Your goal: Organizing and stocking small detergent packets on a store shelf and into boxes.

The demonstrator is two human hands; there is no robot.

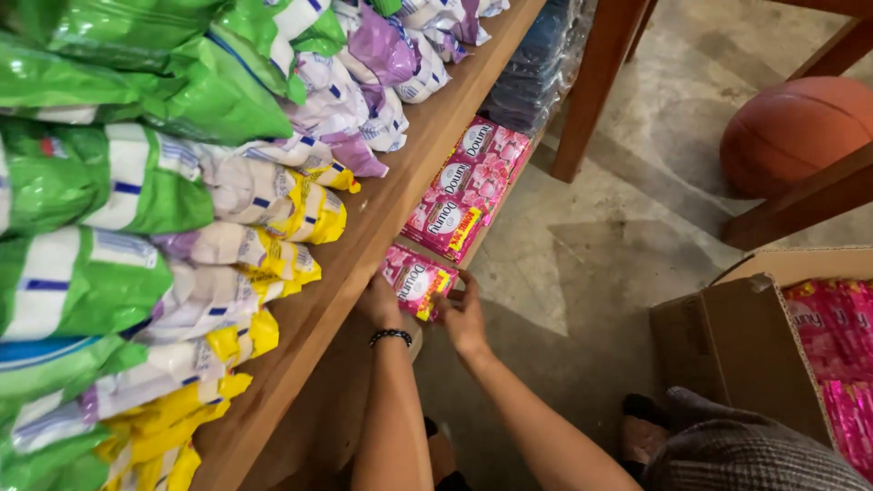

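Both my hands reach down to a lower wooden shelf [491, 223] under the upper one. My left hand [380, 302], with a dark bead bracelet on the wrist, and my right hand [464, 314] together hold a pink sachet pack [416, 280] at the shelf's front. Just beyond it lies a row of matching pink sachet packs [468, 186] along the lower shelf. The inner side of the held pack is hidden by the upper shelf board.
The upper wooden shelf [364, 245] carries green, yellow and purple-white bags [182, 182]. An open cardboard box [737, 345] with more pink packs [841, 355] stands on the concrete floor at right. A basketball [791, 132] rests behind wooden legs [596, 82]. My knee [727, 450] shows below.
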